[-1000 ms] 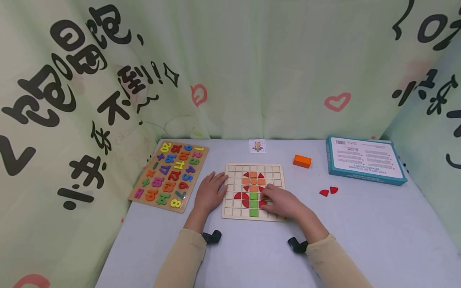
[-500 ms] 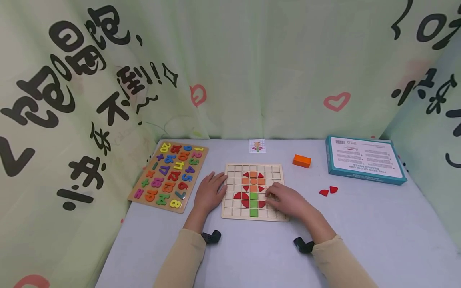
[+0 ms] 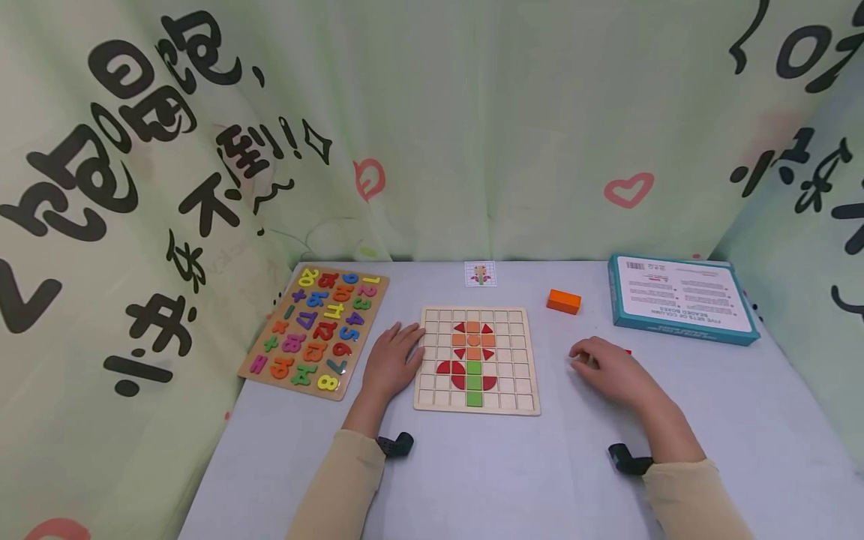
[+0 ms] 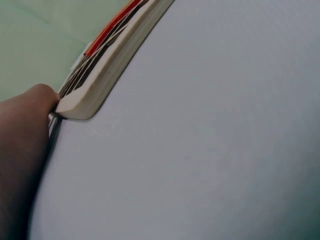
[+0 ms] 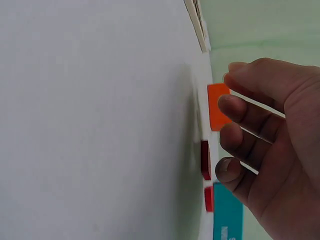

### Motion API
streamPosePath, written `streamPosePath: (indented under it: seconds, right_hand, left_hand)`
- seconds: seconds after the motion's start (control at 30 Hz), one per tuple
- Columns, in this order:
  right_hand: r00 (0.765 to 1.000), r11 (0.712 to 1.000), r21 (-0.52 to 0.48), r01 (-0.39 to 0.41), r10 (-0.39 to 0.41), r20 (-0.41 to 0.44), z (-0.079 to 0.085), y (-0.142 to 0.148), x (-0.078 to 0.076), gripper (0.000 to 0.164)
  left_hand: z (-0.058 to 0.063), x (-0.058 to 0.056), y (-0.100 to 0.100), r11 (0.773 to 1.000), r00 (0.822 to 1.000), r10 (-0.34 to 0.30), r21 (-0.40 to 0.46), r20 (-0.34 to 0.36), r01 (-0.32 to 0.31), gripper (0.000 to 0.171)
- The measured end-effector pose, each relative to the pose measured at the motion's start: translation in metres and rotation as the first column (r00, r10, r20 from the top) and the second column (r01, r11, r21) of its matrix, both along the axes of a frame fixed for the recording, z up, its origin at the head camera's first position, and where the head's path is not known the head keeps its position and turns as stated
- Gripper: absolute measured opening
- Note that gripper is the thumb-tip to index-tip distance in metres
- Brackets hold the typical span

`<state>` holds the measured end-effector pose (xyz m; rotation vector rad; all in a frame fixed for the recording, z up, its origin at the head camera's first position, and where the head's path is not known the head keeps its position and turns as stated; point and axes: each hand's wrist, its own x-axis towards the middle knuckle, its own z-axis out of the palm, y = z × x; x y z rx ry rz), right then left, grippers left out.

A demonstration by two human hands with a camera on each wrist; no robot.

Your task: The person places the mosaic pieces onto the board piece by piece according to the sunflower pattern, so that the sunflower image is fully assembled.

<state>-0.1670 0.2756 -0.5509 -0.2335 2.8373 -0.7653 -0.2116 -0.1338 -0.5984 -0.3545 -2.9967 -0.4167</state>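
Note:
A wooden grid board (image 3: 516, 375) lies flat on the table, bearing orange squares, small red triangles, green squares in a column and red quarter-round pieces. My left hand (image 3: 393, 361) rests at the board's left edge, fingers extended and the thumb (image 4: 42, 100) touching its side. To the right of the board, my right hand (image 3: 610, 371) hovers over the table near two loose red pieces. In the right wrist view its fingers are loosely bent and hold nothing; a dark red piece (image 5: 205, 160) and a second red piece (image 5: 208, 199) lie beyond them.
A board of coloured numbers (image 3: 246, 370) lies at the left. Behind the grid board is a small pattern card (image 3: 481, 274). An orange block (image 3: 563, 301) and a teal-edged box (image 3: 685, 300) sit at the back right, before a curtain.
My right hand has left the red quarter-round piece on the board and moved right, over the loose red pieces, partly covering them. The left hand has stayed in place.

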Motion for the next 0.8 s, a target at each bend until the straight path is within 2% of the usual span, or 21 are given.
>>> streamPosePath:
  seconds: [0.2,0.37,0.63,0.8]
  right_hand:
    - [0.999,0.999,-0.002,0.048,-0.048,0.026,0.001,0.034,0.004,0.030]
    - [0.994,0.997,0.010,0.083,-0.083,0.073,-0.001,0.049,0.004,0.040]
    - [0.983,0.993,0.043,0.112,-0.117,0.143,-0.007,0.055,0.003,0.052]
    - [0.983,0.993,0.051,0.105,-0.112,0.148,-0.008,0.052,0.003,0.045]
  left_hand:
    - [-0.001,0.000,-0.001,1.000,1.000,0.000,-0.004,-0.001,0.000,0.050]
    - [-0.002,0.000,-0.001,1.000,1.000,0.009,-0.015,0.013,-0.009,0.050]
    - [-0.004,-0.002,-0.001,1.000,1.000,0.003,-0.005,0.001,-0.003,0.050]
    - [-0.005,-0.002,0.000,1.000,1.000,0.002,-0.002,-0.006,-0.002,0.050]
